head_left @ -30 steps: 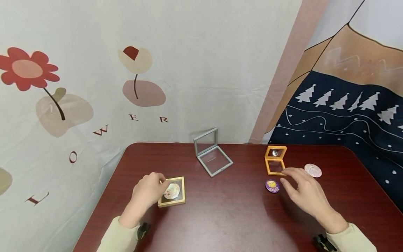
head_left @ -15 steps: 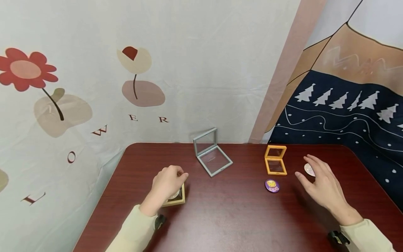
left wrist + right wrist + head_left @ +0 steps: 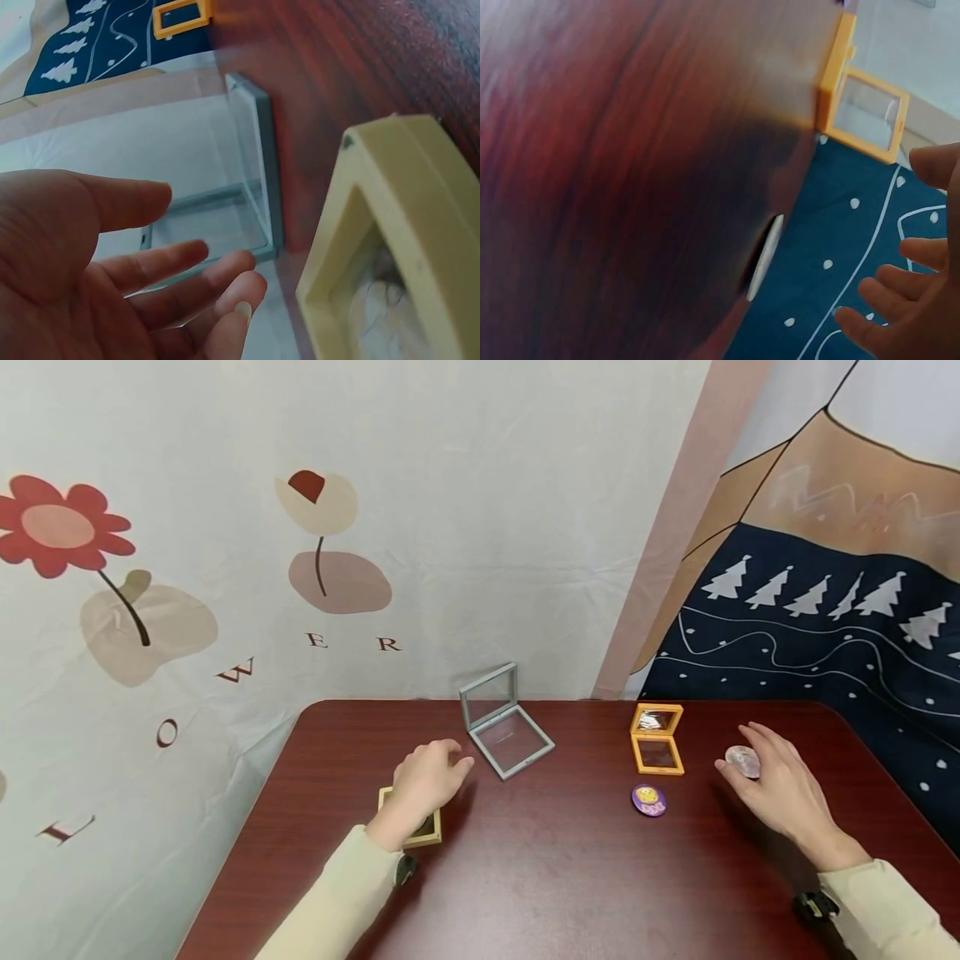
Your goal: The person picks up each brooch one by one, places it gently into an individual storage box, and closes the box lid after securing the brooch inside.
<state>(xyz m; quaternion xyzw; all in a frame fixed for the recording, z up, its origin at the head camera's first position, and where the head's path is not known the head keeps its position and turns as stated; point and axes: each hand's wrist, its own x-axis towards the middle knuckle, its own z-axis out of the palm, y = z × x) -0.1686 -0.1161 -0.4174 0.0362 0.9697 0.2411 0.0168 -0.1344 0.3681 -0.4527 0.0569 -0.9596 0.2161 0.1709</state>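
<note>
My left hand (image 3: pixel 424 787) hovers with relaxed fingers over a cream square display case (image 3: pixel 430 838), hiding much of it. In the left wrist view that case's thick frame (image 3: pixel 409 191) encloses a round pale badge (image 3: pixel 386 319). Beyond the fingertips, a grey-green hinged display case (image 3: pixel 538 758) stands with its lid raised. On the right, my right hand (image 3: pixel 783 793) is spread beside a pale round badge (image 3: pixel 741 762), partly covering it. The right wrist view has the badge edge-on (image 3: pixel 766 259), apart from the fingers. Neither hand holds anything.
An orange hinged display case (image 3: pixel 660 770) stands with its lid up near the table's back edge. In front of it lies a purple round badge (image 3: pixel 648 800) with a yellow figure. Printed cloth (image 3: pixel 525 527) hangs behind the dark red table (image 3: pixel 555 868).
My left hand has moved right and away from me across the cream case towards the grey-green one. The right hand has shifted from the orange case to the pale badge.
</note>
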